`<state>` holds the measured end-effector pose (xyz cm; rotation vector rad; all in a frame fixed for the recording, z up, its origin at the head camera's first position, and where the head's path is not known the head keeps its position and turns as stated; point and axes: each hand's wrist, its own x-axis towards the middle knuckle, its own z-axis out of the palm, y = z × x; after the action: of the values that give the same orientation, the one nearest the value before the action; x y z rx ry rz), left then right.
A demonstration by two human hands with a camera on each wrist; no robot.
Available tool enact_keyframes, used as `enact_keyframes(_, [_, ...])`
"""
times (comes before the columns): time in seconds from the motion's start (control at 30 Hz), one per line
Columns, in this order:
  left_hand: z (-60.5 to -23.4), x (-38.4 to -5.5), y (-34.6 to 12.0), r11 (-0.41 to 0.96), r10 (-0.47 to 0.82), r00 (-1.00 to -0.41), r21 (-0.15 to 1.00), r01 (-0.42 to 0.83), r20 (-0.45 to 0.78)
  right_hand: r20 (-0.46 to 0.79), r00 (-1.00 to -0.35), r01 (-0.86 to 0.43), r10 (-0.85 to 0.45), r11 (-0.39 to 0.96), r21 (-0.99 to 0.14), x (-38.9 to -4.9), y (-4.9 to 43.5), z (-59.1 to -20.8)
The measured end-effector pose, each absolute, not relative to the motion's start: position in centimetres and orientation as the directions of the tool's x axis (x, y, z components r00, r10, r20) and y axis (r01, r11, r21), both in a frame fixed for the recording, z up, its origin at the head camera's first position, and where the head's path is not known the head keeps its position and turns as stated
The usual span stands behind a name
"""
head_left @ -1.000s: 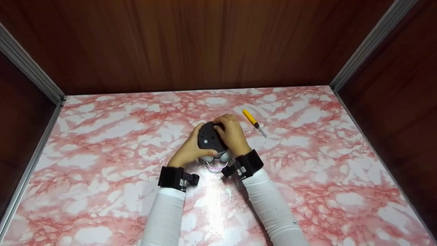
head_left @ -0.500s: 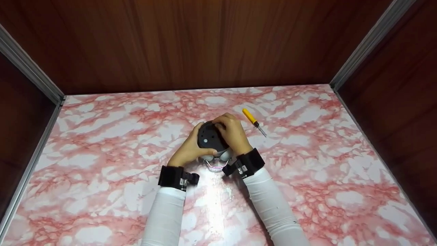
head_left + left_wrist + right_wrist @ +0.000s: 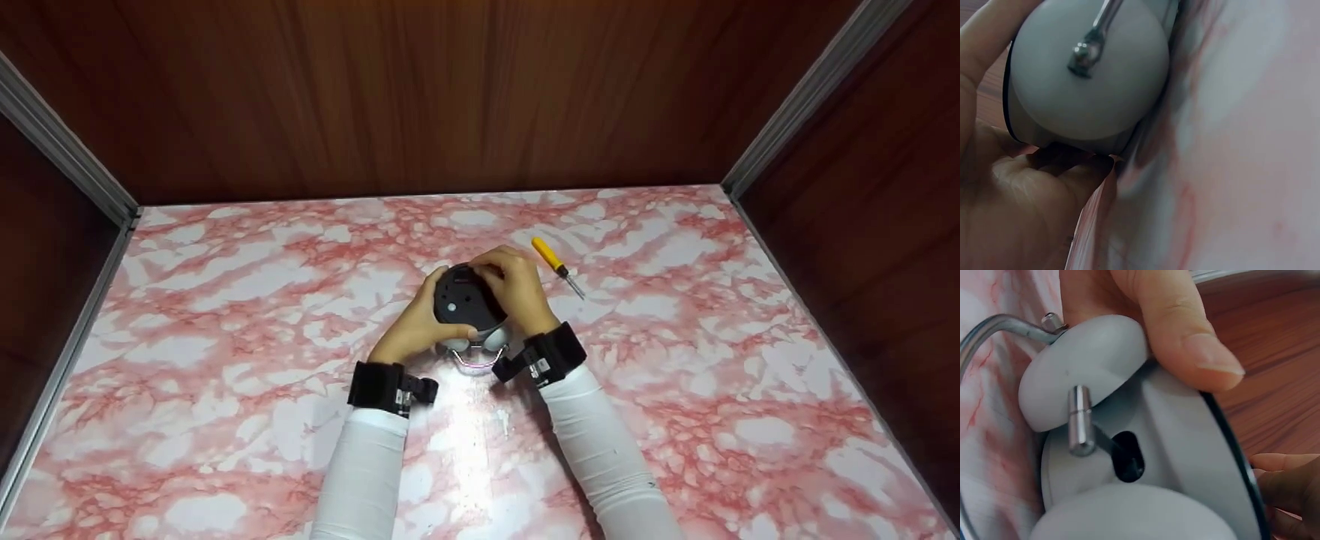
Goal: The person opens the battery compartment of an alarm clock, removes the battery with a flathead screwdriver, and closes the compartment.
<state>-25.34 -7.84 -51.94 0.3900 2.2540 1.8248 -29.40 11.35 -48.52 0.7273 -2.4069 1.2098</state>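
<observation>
A twin-bell alarm clock [image 3: 462, 316] shows its black back upward in the head view, bells toward the person. My left hand [image 3: 414, 324] grips its left side, thumb along the near edge by the bells. My right hand [image 3: 519, 291] bends its fingers at the back's upper right; whether they pinch anything is hidden. A dark slot shows beside those fingertips. Close up in the right wrist view are a pale bell [image 3: 1086, 368], the metal hammer [image 3: 1080, 421], the curved handle [image 3: 999, 322] and the left thumb [image 3: 1199, 354]. The left wrist view shows a bell [image 3: 1084, 95] beside the left palm.
A screwdriver [image 3: 550, 256] with a yellow handle lies on the red-and-white marbled table [image 3: 712, 322], right of the hands and farther back. Brown wood-look panels [image 3: 420, 97] with metal corner posts enclose the table's back and sides.
My right hand and wrist have shifted slightly to the right, uncovering more of the clock's black back and the dark slot. The left hand's grip stays nearly the same.
</observation>
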Motion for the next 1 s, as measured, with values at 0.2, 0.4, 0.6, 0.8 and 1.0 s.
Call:
enact_keyframes(0.2, [-51.9, -25.3, -7.7, 0.202, 0.333, -0.943, 0.978, 0.059, -0.012, 0.502, -0.82, -0.569, -0.274, 0.475, -0.671, -29.7, 12.3, -48.5])
enact_keyframes(0.4, [-51.8, -25.2, -7.7, 0.204, 0.316, -0.949, 0.977, 0.061, -0.007, 0.447, -0.859, -0.512, -0.25, 0.451, -0.731, -30.4, 13.5, -48.1])
enact_keyframes(0.6, [-51.7, -25.1, -7.7, 0.209, 0.31, -0.951, 0.976, 0.061, -0.007, 0.427, -0.877, -0.479, -0.222, 0.473, -0.739, -31.4, 14.7, -47.3])
enact_keyframes(0.8, [-51.7, -25.0, -7.7, 0.25, 0.297, -0.955, 0.967, 0.054, -0.024, 0.405, -0.892, -0.447, -0.201, 0.533, -0.719, -32.6, 16.5, -46.6])
enact_keyframes(1.0, [-51.8, -25.2, -7.8, 0.282, 0.303, -0.952, 0.958, 0.052, -0.037, 0.392, -0.904, -0.413, -0.17, 0.581, -0.701, -33.7, 18.7, -46.0])
